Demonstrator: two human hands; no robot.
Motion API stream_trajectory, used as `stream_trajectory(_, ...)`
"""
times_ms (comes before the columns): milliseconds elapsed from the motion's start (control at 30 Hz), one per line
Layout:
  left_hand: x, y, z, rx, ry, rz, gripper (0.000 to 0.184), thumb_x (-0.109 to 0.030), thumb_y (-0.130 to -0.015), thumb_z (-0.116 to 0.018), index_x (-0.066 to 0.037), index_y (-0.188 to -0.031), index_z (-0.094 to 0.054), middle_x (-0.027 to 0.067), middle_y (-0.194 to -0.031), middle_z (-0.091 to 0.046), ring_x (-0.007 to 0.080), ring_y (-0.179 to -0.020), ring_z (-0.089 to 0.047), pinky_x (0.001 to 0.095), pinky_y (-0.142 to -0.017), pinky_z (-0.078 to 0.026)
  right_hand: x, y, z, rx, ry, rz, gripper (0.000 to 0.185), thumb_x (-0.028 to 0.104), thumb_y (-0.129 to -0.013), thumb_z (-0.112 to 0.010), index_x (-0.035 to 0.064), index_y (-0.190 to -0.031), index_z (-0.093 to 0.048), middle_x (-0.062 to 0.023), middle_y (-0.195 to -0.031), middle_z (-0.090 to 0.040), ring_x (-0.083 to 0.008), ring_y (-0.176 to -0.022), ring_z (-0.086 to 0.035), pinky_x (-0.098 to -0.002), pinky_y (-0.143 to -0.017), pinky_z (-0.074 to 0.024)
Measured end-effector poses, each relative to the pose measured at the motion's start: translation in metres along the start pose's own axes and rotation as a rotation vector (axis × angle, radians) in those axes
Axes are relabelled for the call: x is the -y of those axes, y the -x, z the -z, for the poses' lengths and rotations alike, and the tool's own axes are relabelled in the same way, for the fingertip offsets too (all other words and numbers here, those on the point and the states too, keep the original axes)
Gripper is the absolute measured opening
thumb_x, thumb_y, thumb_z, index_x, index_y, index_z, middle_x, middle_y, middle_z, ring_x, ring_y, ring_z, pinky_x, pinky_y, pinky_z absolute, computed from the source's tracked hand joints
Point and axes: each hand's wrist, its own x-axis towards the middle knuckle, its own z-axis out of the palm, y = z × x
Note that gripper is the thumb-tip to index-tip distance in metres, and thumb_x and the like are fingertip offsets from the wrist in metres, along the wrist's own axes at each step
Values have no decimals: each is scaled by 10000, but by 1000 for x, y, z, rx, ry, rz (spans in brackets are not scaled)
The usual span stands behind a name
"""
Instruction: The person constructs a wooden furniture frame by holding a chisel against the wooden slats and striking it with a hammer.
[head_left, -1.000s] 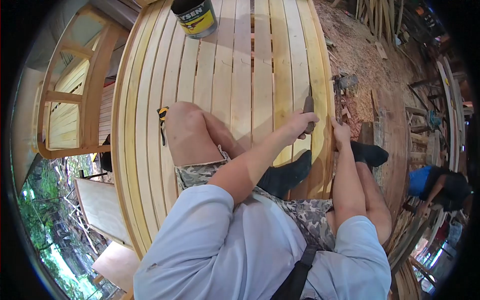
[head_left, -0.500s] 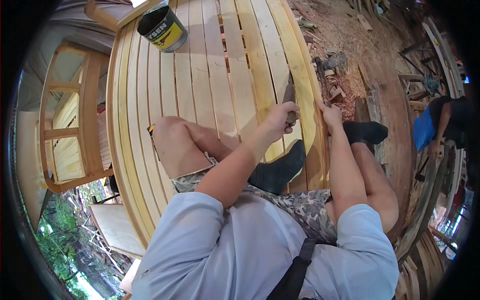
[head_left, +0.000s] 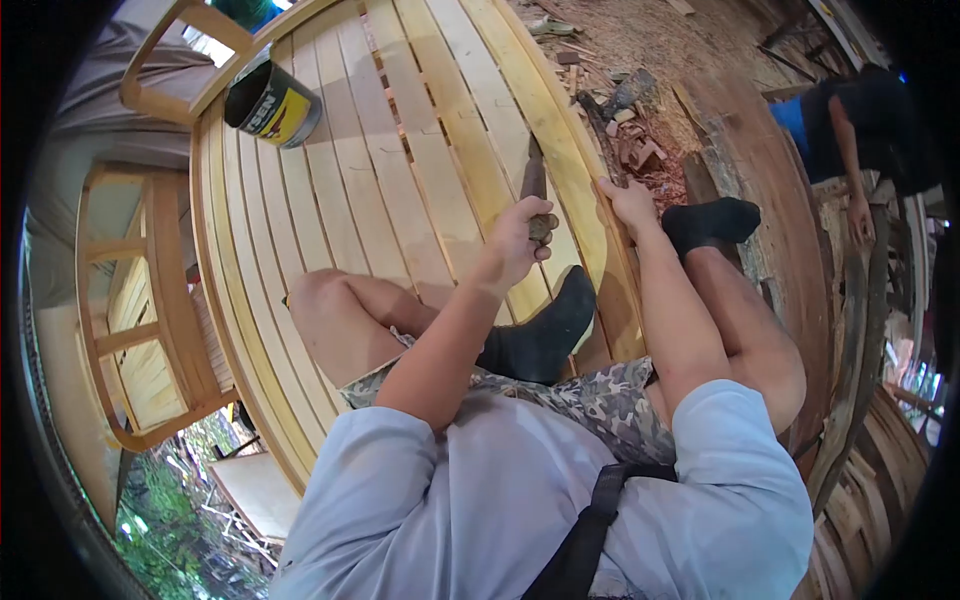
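Observation:
My left hand (head_left: 520, 235) is closed around the rounded handle of a knife-like hand tool (head_left: 534, 175). Its dark, tapered blade points away from me over the slatted wooden bench top (head_left: 440, 190), close to the right border board. The exact kind of tool is not clear. At the bench's right edge, my right hand (head_left: 632, 207) holds the border board (head_left: 590, 215), some fingers hidden beyond the edge. My socked foot (head_left: 548, 335) lies on the slats just below my left hand.
A black and yellow can (head_left: 275, 105) stands at the bench's far left. Wooden frames (head_left: 170, 290) are on the left. Wood scraps (head_left: 640, 150) and shavings cover the ground to the right, near planks (head_left: 770, 230). Another person (head_left: 870, 130) is at the far right.
The view has shifted, so the can, bench and both hands appear farther left. Both hands keep their holds. The other person's arm now reaches lower.

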Motion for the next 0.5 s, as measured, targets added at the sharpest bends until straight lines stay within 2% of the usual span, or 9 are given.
stream_trajectory(167,4,-3,3,25,63,-26,248,-261,-863,-661,-148,-1034,-522,15,-807,-601,125,-651,-521,291,-567,-425,-7,-9,-3,59,-36,-16,685,512,-801,-737,-45,-1195,-667,-250,-1191,-676,-337,-1121,-653,-404,-961,-476)
stream_trajectory(300,2,-1,0,-11,17,-3,276,-264,-862,-665,-147,-1068,-523,24,-809,-606,129,-643,-545,292,-553,-428,-7,-4,-5,7,-57,-2,643,503,-799,-740,-33,-1152,-690,-235,-1139,-699,-335,-1064,-676,-409,-923,-495)
stream_trajectory(400,4,1,-1,-61,-18,-36,223,-281,-848,-661,-134,-981,-560,15,-819,-618,136,-665,-543,309,-602,-455,3,4,1,5,-33,-4,571,462,-789,-749,13,-1140,-705,-235,-1060,-715,-372,-995,-694,-426,-881,-519)
stream_trajectory(433,3,-1,1,-47,-19,-25,231,-281,-850,-658,-133,-1000,-562,16,-822,-621,138,-667,-546,312,-603,-455,7,6,-1,-86,-44,95,522,397,-780,-750,6,-1123,-704,-261,-1051,-704,-394,-998,-686,-435,-882,-520)
stream_trajectory(467,1,-1,3,-37,-18,-16,240,-282,-851,-654,-133,-1018,-565,17,-825,-625,141,-669,-548,316,-604,-454,14,5,4,-97,-48,109,522,397,-780,-750,6,-1123,-704,-261,-1051,-704,-394,-998,-686,-435,-882,-520)
stream_trajectory(500,-2,0,3,-23,-33,-17,259,-283,-853,-647,-128,-1040,-557,19,-824,-624,140,-665,-545,313,-597,-445,24,5,12,-80,-100,222,560,403,-765,-755,-31,-1112,-685,-281,-1056,-691,-401,-1016,-676,-447,-890,-518)
